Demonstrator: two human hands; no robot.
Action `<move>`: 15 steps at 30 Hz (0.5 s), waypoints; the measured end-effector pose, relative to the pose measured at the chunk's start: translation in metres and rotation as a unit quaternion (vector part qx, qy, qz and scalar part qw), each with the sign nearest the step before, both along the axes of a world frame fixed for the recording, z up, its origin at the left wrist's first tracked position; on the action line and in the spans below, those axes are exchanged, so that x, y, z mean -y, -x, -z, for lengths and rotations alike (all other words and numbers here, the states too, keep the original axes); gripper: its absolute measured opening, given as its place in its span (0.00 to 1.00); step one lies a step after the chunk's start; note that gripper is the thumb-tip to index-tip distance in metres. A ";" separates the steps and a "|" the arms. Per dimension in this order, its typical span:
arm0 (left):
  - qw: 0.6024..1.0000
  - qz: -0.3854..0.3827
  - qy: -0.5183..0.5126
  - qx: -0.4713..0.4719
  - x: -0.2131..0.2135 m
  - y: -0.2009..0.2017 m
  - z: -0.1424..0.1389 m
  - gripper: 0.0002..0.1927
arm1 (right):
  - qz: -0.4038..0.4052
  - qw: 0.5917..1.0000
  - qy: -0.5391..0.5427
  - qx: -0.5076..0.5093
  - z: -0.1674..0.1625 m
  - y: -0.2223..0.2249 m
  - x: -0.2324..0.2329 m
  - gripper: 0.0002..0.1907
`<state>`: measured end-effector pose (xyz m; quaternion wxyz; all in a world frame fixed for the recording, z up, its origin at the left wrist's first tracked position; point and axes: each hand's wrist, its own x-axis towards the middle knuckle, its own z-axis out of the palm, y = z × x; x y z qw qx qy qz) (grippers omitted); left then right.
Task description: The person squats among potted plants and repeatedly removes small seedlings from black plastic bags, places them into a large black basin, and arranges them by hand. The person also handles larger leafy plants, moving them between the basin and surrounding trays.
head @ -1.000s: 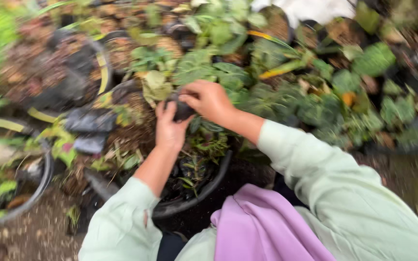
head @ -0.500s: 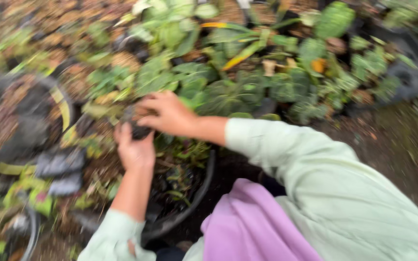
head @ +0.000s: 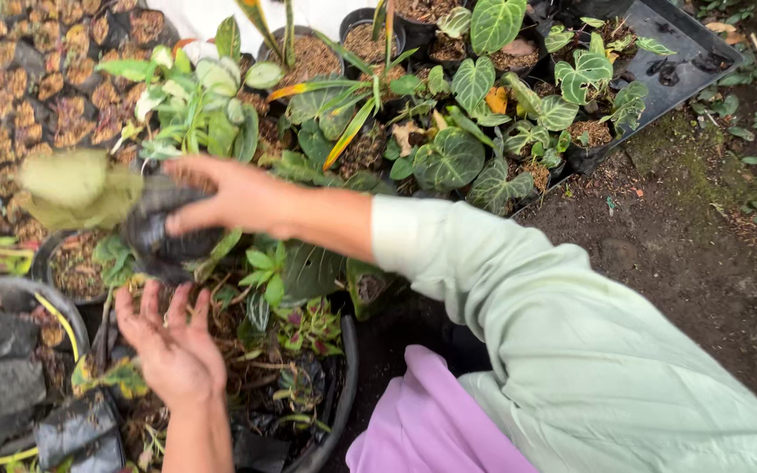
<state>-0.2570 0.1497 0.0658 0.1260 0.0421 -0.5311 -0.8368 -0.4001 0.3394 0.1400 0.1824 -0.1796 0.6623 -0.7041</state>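
Outdoors among crowded pots on bare soil, right hand (head: 229, 197) has its grip clamped round a small black nursery bag (head: 164, 232), lifting its seedling clear, while left hand (head: 173, 350), grip apart, waits cupped just below to catch it.

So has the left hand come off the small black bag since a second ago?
Yes. The left hand now hangs open, palm up, below the black bag, low over the big black pot; the right hand alone grips the bag.

I see bare soil (head: 685, 254) open on my right; crowded potted plants (head: 449, 131) and the round tub's rim (head: 348, 368) block everything ahead.
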 end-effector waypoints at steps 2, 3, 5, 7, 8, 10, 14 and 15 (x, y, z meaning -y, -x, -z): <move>0.999 -0.029 0.032 0.013 -0.001 0.006 0.004 0.28 | 0.044 0.998 0.032 -0.036 -0.023 0.020 -0.051 0.43; 0.998 -0.042 0.037 0.020 -0.001 0.009 0.008 0.26 | 0.072 0.991 0.052 -0.100 -0.031 0.029 -0.083 0.41; 0.997 -0.064 0.040 0.030 0.003 0.013 0.022 0.24 | 0.101 0.989 0.055 -0.095 -0.039 0.048 -0.166 0.35; 0.995 -0.082 0.039 0.032 0.012 0.014 0.041 0.22 | 0.168 0.970 -0.010 -0.174 -0.035 0.066 -0.258 0.25; 0.993 -0.098 0.060 0.034 0.018 0.014 0.053 0.21 | 0.214 0.956 -0.065 -0.188 -0.030 0.082 -0.299 0.22; 0.985 -0.129 0.105 0.040 0.032 0.012 0.078 0.21 | 0.325 0.940 0.001 -0.101 -0.006 0.102 -0.375 0.15; 0.971 -0.178 0.145 0.067 0.063 0.008 0.124 0.21 | 0.422 0.889 -0.167 -0.062 0.063 0.138 -0.474 0.19; 0.969 -0.181 0.157 0.066 0.071 0.007 0.132 0.23 | 0.443 0.873 -0.200 -0.041 0.081 0.145 -0.489 0.22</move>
